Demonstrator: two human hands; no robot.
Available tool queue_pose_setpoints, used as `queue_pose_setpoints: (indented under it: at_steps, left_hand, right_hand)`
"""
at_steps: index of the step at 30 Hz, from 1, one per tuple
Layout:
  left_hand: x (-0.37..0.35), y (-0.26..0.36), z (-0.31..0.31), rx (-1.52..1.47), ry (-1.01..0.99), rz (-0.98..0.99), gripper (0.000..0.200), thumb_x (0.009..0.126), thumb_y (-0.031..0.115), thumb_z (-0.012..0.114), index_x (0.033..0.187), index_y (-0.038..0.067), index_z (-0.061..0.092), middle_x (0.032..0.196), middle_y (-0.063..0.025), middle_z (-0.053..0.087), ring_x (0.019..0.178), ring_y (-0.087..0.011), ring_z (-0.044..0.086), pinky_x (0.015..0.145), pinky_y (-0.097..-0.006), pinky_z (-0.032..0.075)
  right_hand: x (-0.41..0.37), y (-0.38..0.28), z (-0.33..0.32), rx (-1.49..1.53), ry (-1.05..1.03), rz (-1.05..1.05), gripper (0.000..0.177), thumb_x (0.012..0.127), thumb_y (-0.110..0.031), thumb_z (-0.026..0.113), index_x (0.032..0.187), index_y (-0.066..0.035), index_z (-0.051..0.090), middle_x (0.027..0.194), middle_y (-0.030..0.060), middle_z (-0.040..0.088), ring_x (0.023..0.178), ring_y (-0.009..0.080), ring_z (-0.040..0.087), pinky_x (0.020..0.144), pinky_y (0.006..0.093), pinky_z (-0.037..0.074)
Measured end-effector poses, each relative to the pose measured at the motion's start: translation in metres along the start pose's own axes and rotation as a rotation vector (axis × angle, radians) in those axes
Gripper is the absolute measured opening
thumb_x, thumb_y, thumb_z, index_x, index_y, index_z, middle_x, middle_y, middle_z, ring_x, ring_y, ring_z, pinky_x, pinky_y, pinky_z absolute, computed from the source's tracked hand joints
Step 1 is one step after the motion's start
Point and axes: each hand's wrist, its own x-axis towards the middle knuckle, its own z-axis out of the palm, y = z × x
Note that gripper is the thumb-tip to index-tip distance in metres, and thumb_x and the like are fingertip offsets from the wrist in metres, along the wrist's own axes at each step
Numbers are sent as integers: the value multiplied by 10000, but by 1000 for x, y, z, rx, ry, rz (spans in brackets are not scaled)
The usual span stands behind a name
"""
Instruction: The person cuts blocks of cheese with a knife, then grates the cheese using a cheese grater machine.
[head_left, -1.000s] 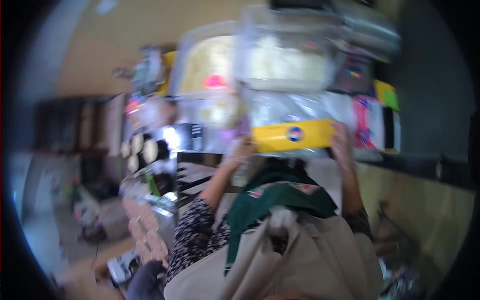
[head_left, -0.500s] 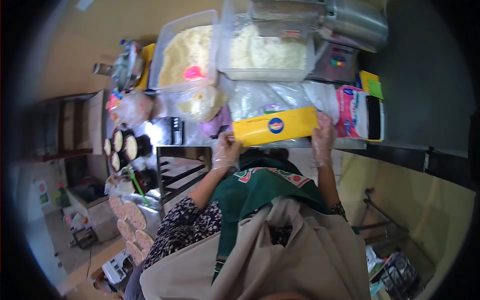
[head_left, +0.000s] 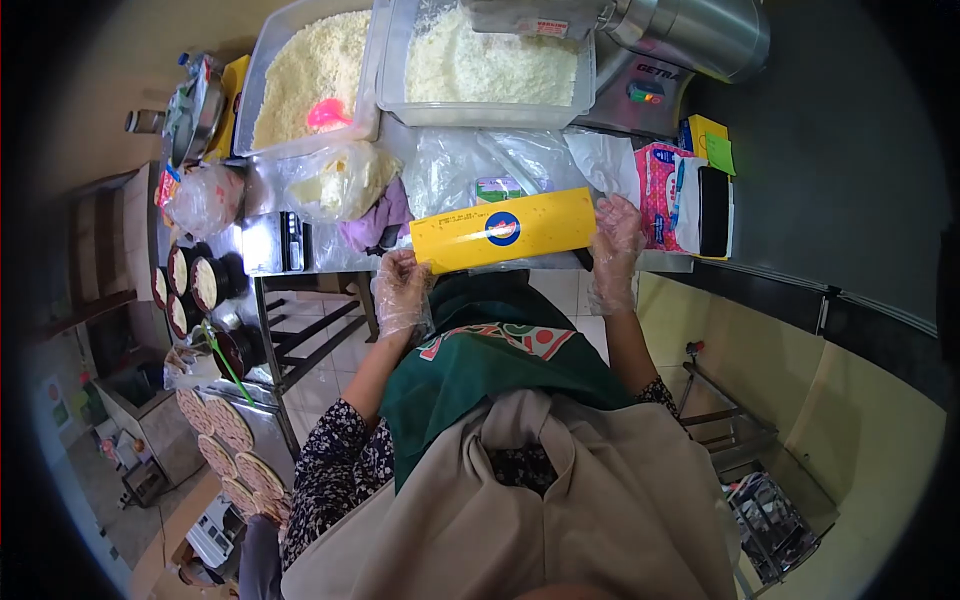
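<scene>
A long yellow box point(head_left: 455, 236) with a round blue label is held level in front of my apron at the table's front edge. My left hand point(head_left: 402, 288), in a clear plastic glove, grips its left end with thumb and fingers. At the right end my right hand point(head_left: 616, 245), gloved too, has its fingers closed at the box's edge. Beyond the box lies clear plastic point(head_left: 445, 165) with a small purple-and-green pack point(head_left: 498, 188) on it. Left of the box are a purple cloth point(head_left: 380, 220) and a plastic bag of pale stuff point(head_left: 343, 181).
Two clear tubs of pale crumbs point(head_left: 262, 85) and white shreds point(head_left: 388, 55) stand at the back, beside a metal machine point(head_left: 650, 95). A pink pack point(head_left: 660, 195) and black phone-like object point(head_left: 714, 212) lie right. Dark round tins point(head_left: 236, 350) and topped discs point(head_left: 228, 424) are left.
The view has shifted, so the table's things and both hands with the yellow box appear further left. The box is still held at both ends.
</scene>
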Motion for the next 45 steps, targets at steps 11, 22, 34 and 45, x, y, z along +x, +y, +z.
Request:
queue_pose_setpoints:
  at_steps: [11, 22, 34, 45]
  left_hand:
    - [-5, 1, 14, -162, 137, -87, 251, 830, 16, 700, 1037, 15, 557, 903, -45, 607, 822, -91, 572, 762, -222, 480]
    - [9, 2, 3, -103, 27, -124, 207, 821, 20, 693, 977, 50, 559, 805, 13, 541, 741, -63, 507, 676, -214, 451]
    - [13, 9, -5, -52, -64, -58, 177, 846, 109, 698, 970, 25, 603, 889, -31, 607, 814, -109, 563, 746, -263, 478]
    - [29, 34, -24, 357, -316, -155, 289, 843, 262, 720, 931, -8, 667, 700, -43, 589, 668, -88, 528, 619, -264, 455]
  right_hand:
    - [6, -5, -5, -157, -43, -16, 529, 797, 59, 531, 1305, 7, 393, 1259, 185, 498, 1102, 228, 548, 976, 351, 437]
    - [5, -8, -3, 9, -126, 62, 582, 794, 45, 518, 1351, -2, 356, 1310, 188, 459, 1240, 260, 449, 1097, 358, 319]
    - [3, -1, -3, 88, -127, 61, 561, 813, 78, 521, 1345, -22, 373, 1286, 175, 476, 1223, 239, 465, 1080, 347, 338]
    - [-5, -11, -7, -34, -108, 186, 458, 870, 50, 496, 1316, -26, 424, 1263, 155, 509, 1180, 231, 498, 1052, 332, 371]
